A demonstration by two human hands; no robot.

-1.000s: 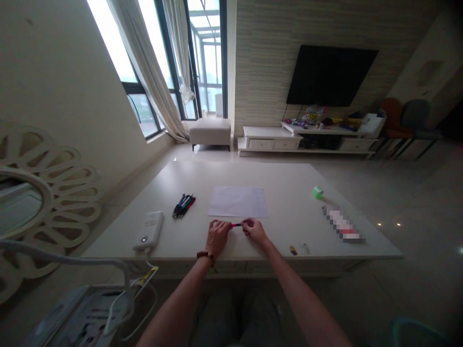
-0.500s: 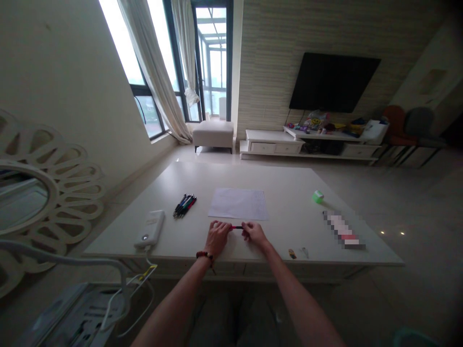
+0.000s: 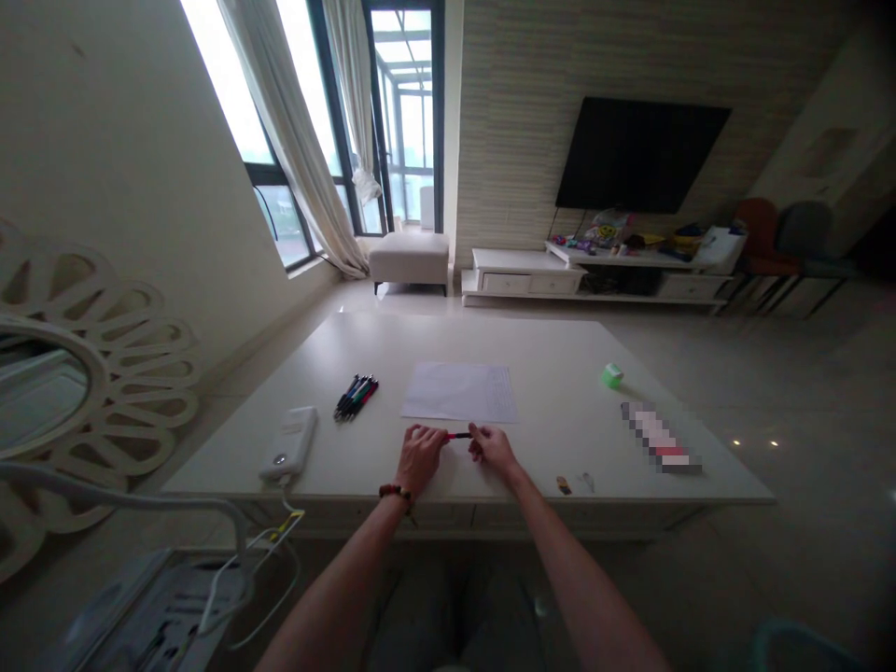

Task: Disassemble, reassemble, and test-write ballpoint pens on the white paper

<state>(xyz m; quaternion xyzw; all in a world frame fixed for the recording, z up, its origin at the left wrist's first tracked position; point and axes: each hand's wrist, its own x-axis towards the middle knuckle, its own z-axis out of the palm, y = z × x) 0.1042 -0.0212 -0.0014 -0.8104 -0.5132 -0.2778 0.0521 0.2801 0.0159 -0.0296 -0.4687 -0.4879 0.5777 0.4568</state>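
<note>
Left hand (image 3: 420, 454) and right hand (image 3: 494, 451) pinched opposite ends of a red-and-black pen (image 3: 459, 436), lower centre of frame.

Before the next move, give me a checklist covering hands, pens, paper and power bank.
1. Left hand grips the slim red-and-black pen on its red side: ok.
2. Right hand holds its black side: ok.
3. Pen tip exposed: cannot tell; fingers cover both ends.
4. Rectangular white paper sheet lies flat beyond both hands: ok.
5. Slim, mostly dark pens grouped left of the paper: ok.
6. Rectangular white power bank unplugged: not ok.
</note>
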